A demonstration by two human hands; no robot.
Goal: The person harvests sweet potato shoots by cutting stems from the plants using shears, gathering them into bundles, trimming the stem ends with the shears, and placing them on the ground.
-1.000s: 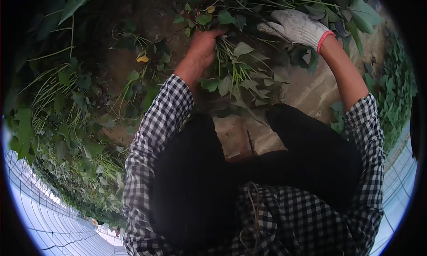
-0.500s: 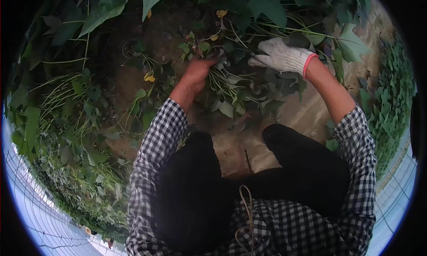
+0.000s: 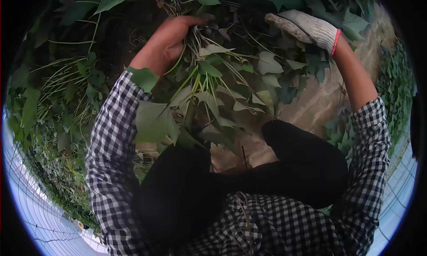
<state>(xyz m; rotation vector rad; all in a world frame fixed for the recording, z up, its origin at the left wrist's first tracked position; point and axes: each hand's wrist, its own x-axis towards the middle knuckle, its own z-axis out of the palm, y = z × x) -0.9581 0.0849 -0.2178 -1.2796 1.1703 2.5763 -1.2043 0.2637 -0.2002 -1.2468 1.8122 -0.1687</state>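
My bare left hand (image 3: 171,36) is wrapped round a bunch of leafy vines (image 3: 207,84), which look like sweet potato vines. Their stem ends stick up past the thumb, and broad leaves hang down towards my knees. To the right, my right hand (image 3: 307,27) wears a white knit glove with a red cuff. Its fingers lie close together, and a thin dark strand (image 3: 294,24) crosses the glove. What the gloved fingers hold, if anything, is unclear. Vine leaves (image 3: 270,63) spread just below that hand.
Leafy vines (image 3: 62,82) cover the ground on the left, and more foliage (image 3: 393,96) grows along the right. Bare soil (image 3: 307,113) shows between. My bent knees (image 3: 293,153) are close below the hands. A wire mesh fence (image 3: 40,225) curves along the lower left.
My left hand has moved up and left, lifting the bunch of vines so its leaves now hang in front of my knees. My gloved right hand has shifted up and right.
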